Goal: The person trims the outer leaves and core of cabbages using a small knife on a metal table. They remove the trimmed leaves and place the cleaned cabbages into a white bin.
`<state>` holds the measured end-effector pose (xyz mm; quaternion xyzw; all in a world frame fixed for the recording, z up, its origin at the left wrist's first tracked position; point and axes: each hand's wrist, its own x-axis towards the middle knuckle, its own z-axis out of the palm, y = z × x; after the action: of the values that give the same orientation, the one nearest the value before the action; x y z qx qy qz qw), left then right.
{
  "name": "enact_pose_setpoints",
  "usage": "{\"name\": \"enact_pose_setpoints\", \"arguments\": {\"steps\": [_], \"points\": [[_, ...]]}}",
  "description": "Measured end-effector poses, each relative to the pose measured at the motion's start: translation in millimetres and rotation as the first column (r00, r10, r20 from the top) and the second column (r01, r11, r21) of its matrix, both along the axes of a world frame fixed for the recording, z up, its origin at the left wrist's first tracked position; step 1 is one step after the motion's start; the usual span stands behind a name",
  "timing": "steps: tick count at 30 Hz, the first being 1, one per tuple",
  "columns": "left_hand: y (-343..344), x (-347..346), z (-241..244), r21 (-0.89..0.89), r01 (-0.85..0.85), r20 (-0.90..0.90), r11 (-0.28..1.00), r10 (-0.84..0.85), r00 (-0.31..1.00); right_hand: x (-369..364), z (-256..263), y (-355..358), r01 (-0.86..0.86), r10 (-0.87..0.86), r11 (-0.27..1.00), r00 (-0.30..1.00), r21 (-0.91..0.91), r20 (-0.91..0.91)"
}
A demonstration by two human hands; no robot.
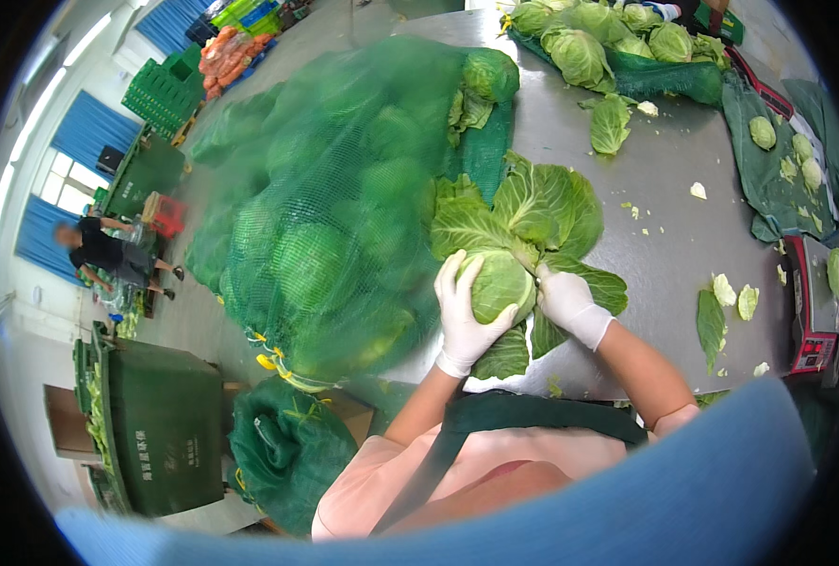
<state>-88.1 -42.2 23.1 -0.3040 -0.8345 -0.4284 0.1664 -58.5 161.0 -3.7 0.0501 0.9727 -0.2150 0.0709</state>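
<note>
A round green cabbage head (pixel 498 286) rests among its loose outer leaves (pixel 543 205) on a metal table. My left hand (pixel 472 315), in a white glove, wraps the head's left side with spread fingers and thumb. My right hand (pixel 569 303), also gloved, is curled against the right side of the head, near the stem end. A small dark spot shows at its fingertips, but whatever it grips is hidden. Torn leaves lie beneath both hands. Just left of the head, a large green mesh sack (pixel 334 233) bulges with cabbages.
Leaf scraps (pixel 711 329) lie on the metal table (pixel 674 212). More cabbages (pixel 578 56) sit on mesh at the back. A red scale (pixel 814 304) stands at right. Green bins (pixel 172 424) are on the left; a person (pixel 111 247) stands farther off.
</note>
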Motion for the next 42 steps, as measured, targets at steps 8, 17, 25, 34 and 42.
{"name": "enact_pose_setpoints", "arguments": {"steps": [8,17,25,34,42], "points": [[11.6,3.6,8.6,0.007,0.237,-0.217,0.972,-0.230,0.949,17.2,6.5,16.9,0.154,-0.207,0.859,0.977,-0.488,-0.056],[71.9,13.4,27.9,-0.069,0.373,0.006,0.925,-0.374,0.927,79.2,43.2,54.4,0.243,-0.324,0.937,0.875,-0.252,-0.360],[76.2,8.3,42.3,-0.282,0.326,0.012,0.902,-0.336,0.942,56.5,42.2,78.1,0.331,-0.359,0.720,0.930,-0.609,0.081],[-11.0,7.1,10.6,0.096,0.329,0.252,0.939,-0.343,0.905,40.2,29.8,79.1,0.386,-0.465,0.686,0.885,-0.617,0.037],[-18.0,24.9,15.5,-0.066,0.173,0.164,0.983,-0.161,0.973,46.1,43.6,19.3,0.097,-0.217,0.640,0.975,-0.763,-0.058]]}}
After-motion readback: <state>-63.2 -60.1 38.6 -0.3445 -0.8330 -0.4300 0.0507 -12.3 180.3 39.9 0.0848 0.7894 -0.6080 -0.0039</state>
